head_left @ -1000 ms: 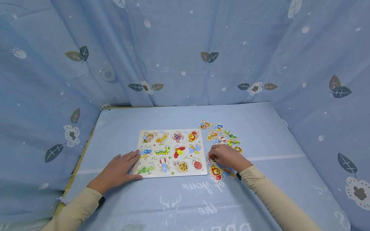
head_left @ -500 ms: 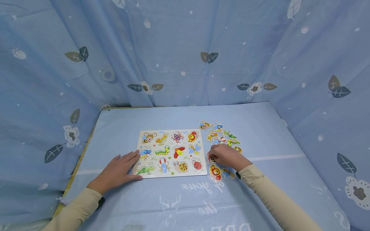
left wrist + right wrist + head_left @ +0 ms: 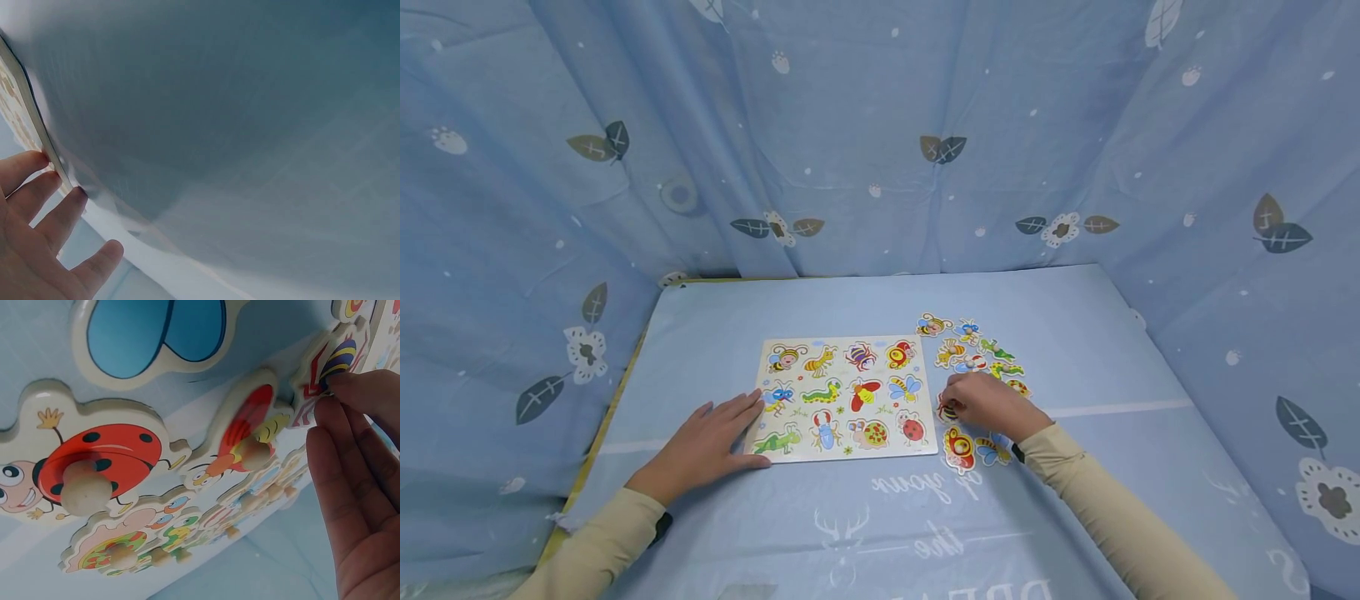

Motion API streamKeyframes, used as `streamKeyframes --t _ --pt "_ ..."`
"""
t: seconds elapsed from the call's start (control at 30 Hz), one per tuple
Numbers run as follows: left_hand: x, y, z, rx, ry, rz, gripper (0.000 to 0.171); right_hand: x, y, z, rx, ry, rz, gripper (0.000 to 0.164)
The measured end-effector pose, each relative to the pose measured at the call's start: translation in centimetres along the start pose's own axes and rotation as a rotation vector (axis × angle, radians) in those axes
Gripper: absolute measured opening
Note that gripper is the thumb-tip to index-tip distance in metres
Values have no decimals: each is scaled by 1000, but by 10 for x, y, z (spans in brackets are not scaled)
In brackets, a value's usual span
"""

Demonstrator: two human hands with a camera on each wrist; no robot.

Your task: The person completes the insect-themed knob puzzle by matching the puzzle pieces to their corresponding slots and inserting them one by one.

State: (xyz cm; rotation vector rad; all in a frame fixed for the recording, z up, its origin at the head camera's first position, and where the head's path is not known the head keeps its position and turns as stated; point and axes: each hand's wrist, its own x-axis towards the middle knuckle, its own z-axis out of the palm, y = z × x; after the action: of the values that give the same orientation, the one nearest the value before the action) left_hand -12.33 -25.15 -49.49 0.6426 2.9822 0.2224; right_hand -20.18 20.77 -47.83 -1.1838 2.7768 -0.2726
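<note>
A white wooden puzzle board (image 3: pixel 842 412) printed with several insect pictures lies on the table in the head view. My left hand (image 3: pixel 711 442) rests at its left edge, fingers spread, and the left wrist view shows fingertips (image 3: pixel 76 194) against the board's side. Just off the board's right edge, my right hand (image 3: pixel 988 406) pinches a spider puzzle piece (image 3: pixel 338 362) with purple and yellow stripes. Thumb and fingertips hide the middle of that piece. Close by in the right wrist view are a ladybug piece (image 3: pixel 103 456) and a red-winged bug piece (image 3: pixel 240 434), both with round wooden knobs.
More knobbed pieces lie right of the board, among them a bee (image 3: pixel 933 325), a grasshopper (image 3: pixel 997 349) and a butterfly (image 3: pixel 958 450). A blue-winged piece (image 3: pixel 992 451) is near the right cuff. Patterned blue curtain (image 3: pixel 880 142) encloses the table's back and sides.
</note>
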Motion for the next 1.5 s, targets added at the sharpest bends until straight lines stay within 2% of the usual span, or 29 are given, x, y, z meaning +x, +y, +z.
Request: streamKeyframes --t 0.7,1.03,1.5 --pt "-1 0 0 -3 6 7 101 1 2 -4 -36 31 50 12" --pt "0 -2 1 -1 9 12 101 1 1 -7 -35 23 58 27" --pt "0 0 1 5 16 14 99 6 1 -9 6 15 49 29"
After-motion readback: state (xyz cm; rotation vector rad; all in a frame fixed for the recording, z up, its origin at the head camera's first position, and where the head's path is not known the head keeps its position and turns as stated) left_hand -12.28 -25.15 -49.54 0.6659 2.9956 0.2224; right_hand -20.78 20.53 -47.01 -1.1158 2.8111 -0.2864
